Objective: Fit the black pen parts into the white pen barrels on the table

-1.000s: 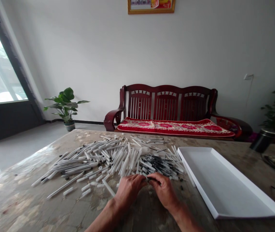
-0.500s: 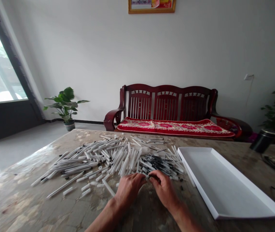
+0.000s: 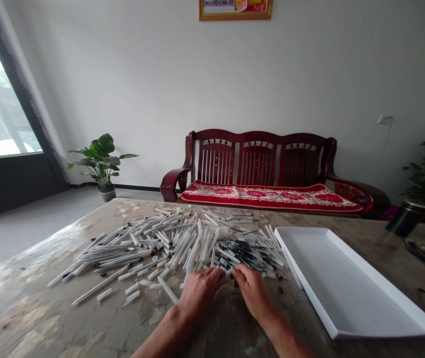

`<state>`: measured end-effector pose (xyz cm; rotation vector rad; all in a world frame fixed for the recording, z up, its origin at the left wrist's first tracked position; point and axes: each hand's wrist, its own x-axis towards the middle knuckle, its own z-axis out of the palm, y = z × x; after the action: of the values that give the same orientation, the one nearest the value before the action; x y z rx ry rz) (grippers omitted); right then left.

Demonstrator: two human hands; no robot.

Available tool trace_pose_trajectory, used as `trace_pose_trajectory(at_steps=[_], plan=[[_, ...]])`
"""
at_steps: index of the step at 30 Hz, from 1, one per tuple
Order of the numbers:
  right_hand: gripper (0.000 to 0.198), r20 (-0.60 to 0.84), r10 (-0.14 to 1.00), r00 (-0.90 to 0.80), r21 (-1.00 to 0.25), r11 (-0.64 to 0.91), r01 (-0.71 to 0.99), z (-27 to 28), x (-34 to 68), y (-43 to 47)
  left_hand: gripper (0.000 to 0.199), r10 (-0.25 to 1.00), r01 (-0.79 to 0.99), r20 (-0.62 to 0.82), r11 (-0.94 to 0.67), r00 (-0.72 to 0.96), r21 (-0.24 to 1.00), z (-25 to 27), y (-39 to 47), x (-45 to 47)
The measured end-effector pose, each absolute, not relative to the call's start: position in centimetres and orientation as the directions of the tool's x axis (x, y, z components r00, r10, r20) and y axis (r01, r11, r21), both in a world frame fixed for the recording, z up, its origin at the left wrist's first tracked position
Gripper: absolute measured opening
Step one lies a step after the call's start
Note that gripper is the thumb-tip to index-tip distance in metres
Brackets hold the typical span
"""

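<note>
Messy pile of skinny plastic tubes (image 3: 187, 248), frosty white with some black ones, on a mottled, slightly glossy table (image 3: 74, 333). Shallow, smooth white tray (image 3: 362, 281) to the right. Left hand (image 3: 200, 288) and right hand (image 3: 253, 288) angle inward, knuckles up, both pinching a tiny pale piece (image 3: 229, 272), mostly hidden, just before the pile.

Directly beyond the left hand (image 3: 200, 292), a heap of white pen barrels (image 3: 182, 251) bars the way; beyond the right hand (image 3: 253, 291), a black-and-clear pile of pen parts (image 3: 245, 253) does. Short white tubes (image 3: 132, 298) clutter the left hand's outer side. Bare tabletop (image 3: 300, 311) offers passage rightward, up to the white tray's (image 3: 358, 283) raised wall, and between both wrists.
</note>
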<state>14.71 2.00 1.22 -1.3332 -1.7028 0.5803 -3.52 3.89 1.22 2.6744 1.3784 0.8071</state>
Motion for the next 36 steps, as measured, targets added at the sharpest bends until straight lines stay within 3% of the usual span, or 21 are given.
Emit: trace_pose_trajectory(at_steps=[6,11,16,23,26,30,33,36], plan=[[0.018,0.402,0.915,-0.042,-0.774,0.364,0.518,1.1,14.7,2.2,0.018,0.803,0.752,0.373,-0.580,0.465,0.312,1.3,4.1,-3.5],[0.018,0.513,0.854,-0.083,-0.712,0.478,0.515,1.0,15.0,2.5,0.021,0.818,0.731,0.309,-0.574,0.485,0.369,1.8,4.0,-4.0],[0.017,0.539,0.842,-0.013,-0.705,0.459,0.541,0.6,15.8,3.1,0.025,0.851,0.723,0.233,-0.523,0.470,0.451,2.4,4.2,-4.8],[0.023,0.563,0.825,0.048,-0.661,0.415,0.625,-0.5,15.7,4.0,0.017,0.873,0.637,0.421,-0.474,0.249,0.607,2.5,4.9,-4.9],[0.023,0.584,0.809,0.059,-0.666,0.437,0.604,-0.5,15.8,3.7,0.015,0.882,0.491,0.463,-0.441,0.084,0.751,3.0,4.8,-5.1],[0.024,0.582,0.813,0.022,-0.688,0.478,0.546,0.2,15.4,2.6,0.020,0.870,0.075,0.453,-0.447,-0.195,0.891,3.9,4.7,-5.0],[0.028,0.543,0.839,-0.039,-0.712,0.484,0.508,0.6,14.8,1.8,0.031,0.896,-0.260,0.328,-0.407,-0.299,0.876,4.4,4.9,-4.7],[0.032,0.491,0.867,-0.086,-0.736,0.465,0.491,0.9,14.2,1.4,0.043,0.944,-0.504,0.155,-0.289,-0.291,0.814,4.3,5.2,-4.5]])
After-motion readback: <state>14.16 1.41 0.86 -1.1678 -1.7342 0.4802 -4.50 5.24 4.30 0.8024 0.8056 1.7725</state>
